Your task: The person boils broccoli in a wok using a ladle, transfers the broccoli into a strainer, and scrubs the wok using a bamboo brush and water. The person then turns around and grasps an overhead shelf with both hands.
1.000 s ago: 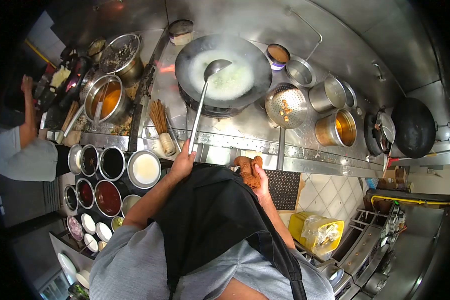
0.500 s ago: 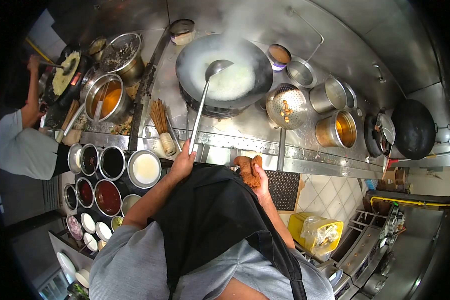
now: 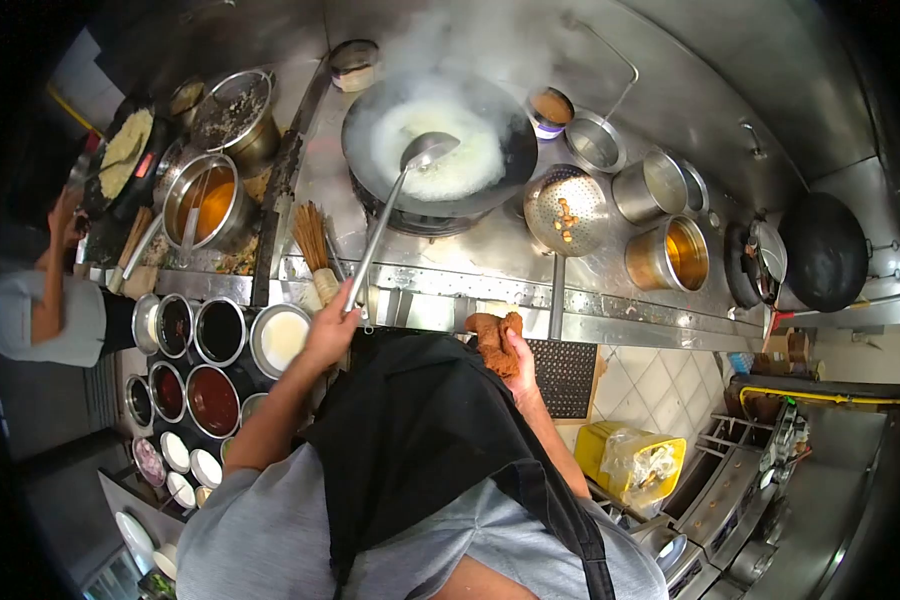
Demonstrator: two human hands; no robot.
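Beyond the left hand [image 3: 332,335], steam [image 3: 470,60] blurs our view of pale, frothy liquid [image 3: 465,165] in a round black metal wok [image 3: 515,150]. That hand hides from us the lower handle of a long silver steel ladle [image 3: 429,149]; the right hand [image 3: 518,370] partly covers a crumpled brown cloth [image 3: 490,338].

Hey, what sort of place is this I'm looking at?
Most likely a restaurant or other commercial kitchen. A large steaming wok sits on the steel counter, many open containers of sauces and ingredients stand close by, and another person works nearby.
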